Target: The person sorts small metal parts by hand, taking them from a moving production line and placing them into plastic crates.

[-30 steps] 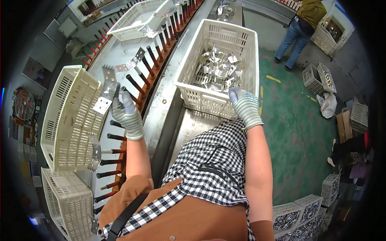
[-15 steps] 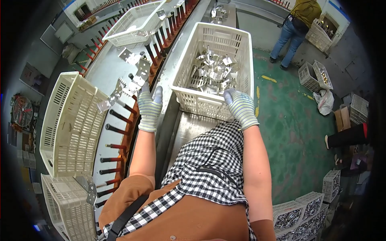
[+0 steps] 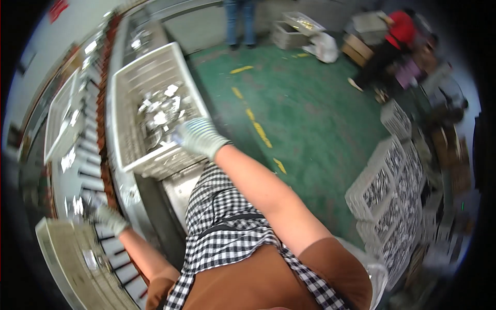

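White plastic crate (image 3: 135, 111) of shiny metal parts (image 3: 160, 116) is taken as landmark; it is seated on the steel desk (image 3: 178, 188), probably so parts stay within reach. Right hand (image 3: 199, 137), gloved, is placed at the crate's near right rim, over the parts; whether it is clamped on a part cannot be told from the blurred view. Left hand (image 3: 108, 219), also gloved, is held well apart from the right, below and left of the crate, beside the conveyor pegs (image 3: 90, 170), likely where parts get hung; its grip cannot be told either. A second, tilted white crate (image 3: 77, 263) is seen below the landmark, near the left hand. Stacked white crates (image 3: 385, 188) are noted far right of the landmark, on the green floor (image 3: 305, 119).
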`<state>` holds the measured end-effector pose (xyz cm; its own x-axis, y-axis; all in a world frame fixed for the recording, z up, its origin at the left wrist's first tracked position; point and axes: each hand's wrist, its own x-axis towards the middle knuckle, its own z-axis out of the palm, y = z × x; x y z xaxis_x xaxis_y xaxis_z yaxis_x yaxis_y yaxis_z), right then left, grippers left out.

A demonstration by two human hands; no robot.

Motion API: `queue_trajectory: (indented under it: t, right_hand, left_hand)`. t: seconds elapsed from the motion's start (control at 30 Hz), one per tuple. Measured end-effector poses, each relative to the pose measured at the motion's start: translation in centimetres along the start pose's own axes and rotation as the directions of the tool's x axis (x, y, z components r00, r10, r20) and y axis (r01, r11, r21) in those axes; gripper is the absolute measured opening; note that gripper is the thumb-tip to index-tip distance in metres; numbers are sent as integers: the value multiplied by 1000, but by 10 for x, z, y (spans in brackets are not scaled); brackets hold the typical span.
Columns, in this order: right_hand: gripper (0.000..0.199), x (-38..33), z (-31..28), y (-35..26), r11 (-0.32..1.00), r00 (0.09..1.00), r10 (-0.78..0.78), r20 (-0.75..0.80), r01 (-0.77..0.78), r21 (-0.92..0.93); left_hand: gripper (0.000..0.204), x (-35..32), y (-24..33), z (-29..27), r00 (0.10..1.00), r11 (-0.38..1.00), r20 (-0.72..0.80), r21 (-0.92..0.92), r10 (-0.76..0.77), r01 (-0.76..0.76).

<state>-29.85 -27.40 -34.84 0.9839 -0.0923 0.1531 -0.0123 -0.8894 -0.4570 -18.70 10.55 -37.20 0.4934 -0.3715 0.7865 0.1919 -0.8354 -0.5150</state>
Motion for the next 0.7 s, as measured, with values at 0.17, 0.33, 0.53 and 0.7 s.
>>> queue_trajectory:
  t: [0.17, 0.33, 0.53, 0.7]
  right_hand:
    - [38, -7, -12, 11, 1000, 999, 26, -48, -26, -1]
    - [38, -4, -12, 4, 1000, 1000, 5, 14, -6, 17]
    - [36, -5, -8, -3, 997, 1000, 15, 21, -16, 81]
    - [33, -7, -9, -4, 998, 998, 55, 25, -55, 9]
  left_hand:
    - [39, 45, 4, -53, 817, 648, -31, -627, -576, 433]
    - [35, 84, -2, -115, 723, 48, 132, -974, -678, 222]
    - [29, 65, 50, -75, 963, 916, -171, -380, -208, 130]
    - [45, 85, 96, -161, 752, 34, 539, -820, 379, 571]
